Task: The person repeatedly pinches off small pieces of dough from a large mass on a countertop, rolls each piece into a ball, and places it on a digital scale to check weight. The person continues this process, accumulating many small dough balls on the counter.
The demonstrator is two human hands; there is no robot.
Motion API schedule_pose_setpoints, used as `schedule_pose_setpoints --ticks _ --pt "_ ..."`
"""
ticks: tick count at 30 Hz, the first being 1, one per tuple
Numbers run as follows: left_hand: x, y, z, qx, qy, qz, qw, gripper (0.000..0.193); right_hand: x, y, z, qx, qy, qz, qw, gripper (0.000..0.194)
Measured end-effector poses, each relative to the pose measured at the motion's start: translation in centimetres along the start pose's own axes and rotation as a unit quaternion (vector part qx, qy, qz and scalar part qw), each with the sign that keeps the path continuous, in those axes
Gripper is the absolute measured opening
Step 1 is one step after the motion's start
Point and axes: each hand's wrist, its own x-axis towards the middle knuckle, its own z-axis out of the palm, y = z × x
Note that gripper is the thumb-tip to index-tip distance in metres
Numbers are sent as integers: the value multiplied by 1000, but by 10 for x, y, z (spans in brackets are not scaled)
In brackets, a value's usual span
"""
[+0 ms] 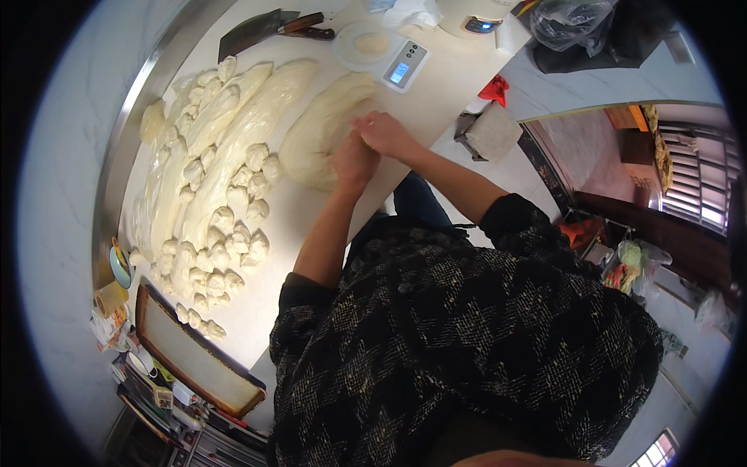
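Observation:
My left hand (pixel 356 160) rests over the right edge of a large, smooth slab of pale dough (pixel 312 137). Touching it is my right hand (pixel 385 134), a little above and to the right. Both hands are curled, and their fingertips meet near the dough; whatever lies inside them is hidden. Left of the slab, long strips of dough (pixel 233 157) lie under shiny clear plastic film. Many small torn dough lumps (pixel 222 219) are scattered around these strips. Just beyond my hands stands a white digital kitchen scale (pixel 405 64) with a lit display and a round, clear platform.
Two cleavers (pixel 251 32) with wooden handles lie at the worktop's far side. A cream appliance (pixel 470 17) stands beyond the scale. Near the left end are a rectangular tray (pixel 195 356) with a browned rim and a pale blue bowl (pixel 121 267). A stool (pixel 493 131) stands beyond the worktop's right edge.

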Motion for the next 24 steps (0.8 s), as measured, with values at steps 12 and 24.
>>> schedule_pose_setpoints --ticks 12,24 --pt "29 0 5 58 -71 37 995 24 21 5 -6 -67 12 -38 997 34" --pt "54 7 -31 57 -99 66 991 40 54 -33 -110 175 -213 136 952 31"
